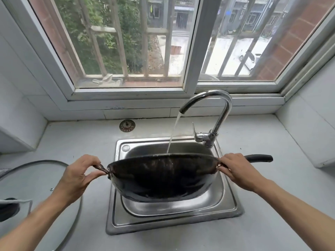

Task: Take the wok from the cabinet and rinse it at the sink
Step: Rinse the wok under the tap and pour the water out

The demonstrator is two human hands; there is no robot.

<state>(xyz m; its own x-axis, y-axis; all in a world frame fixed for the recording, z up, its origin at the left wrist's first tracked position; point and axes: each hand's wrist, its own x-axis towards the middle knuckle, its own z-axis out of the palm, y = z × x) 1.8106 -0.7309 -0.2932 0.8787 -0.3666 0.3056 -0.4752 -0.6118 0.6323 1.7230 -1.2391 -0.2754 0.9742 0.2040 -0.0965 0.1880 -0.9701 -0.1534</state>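
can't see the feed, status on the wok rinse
Left hand pinches loop handle, right hand grips long handle. Wok tilted over sink, faucet running. Nothing in the way.

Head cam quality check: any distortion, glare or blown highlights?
Head view: strong wide-angle bowing of the window frame; daylight backlights the scene, pavement outside nearly washed out; bright glare on faucet and sink; wok underside dark, little detail.

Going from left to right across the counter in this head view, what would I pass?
Glass lid → left hand pinching the small loop handle → black wok over the steel sink → right hand gripping the long handle.
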